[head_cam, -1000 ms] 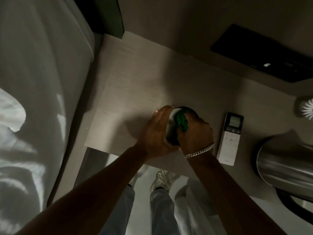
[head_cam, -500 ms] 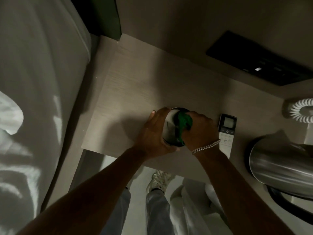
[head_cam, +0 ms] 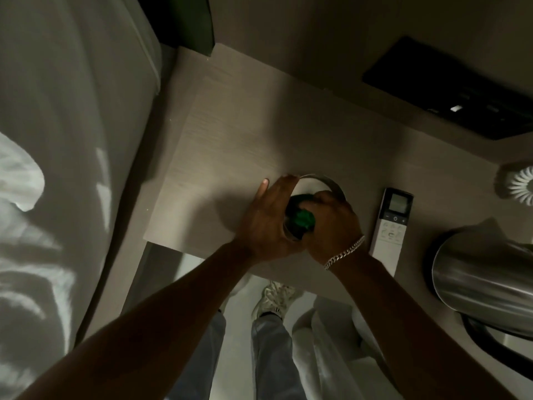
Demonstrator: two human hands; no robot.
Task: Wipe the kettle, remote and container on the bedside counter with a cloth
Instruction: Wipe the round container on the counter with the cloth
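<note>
My left hand [head_cam: 268,220] is wrapped round the side of the metal container [head_cam: 323,183], steadying it on the surface [head_cam: 230,145]. Right hand [head_cam: 331,223] is bunched tight on the green cloth [head_cam: 301,219], pressed into the container's open top. Remote [head_cam: 390,229] lies flat just to the right, kettle [head_cam: 484,278] further right at the frame edge. Bed [head_cam: 72,140] on the left.

white bedding [head_cam: 37,197], dark wall panel [head_cam: 450,90] — sneaker [head_cam: 274,298]
</note>
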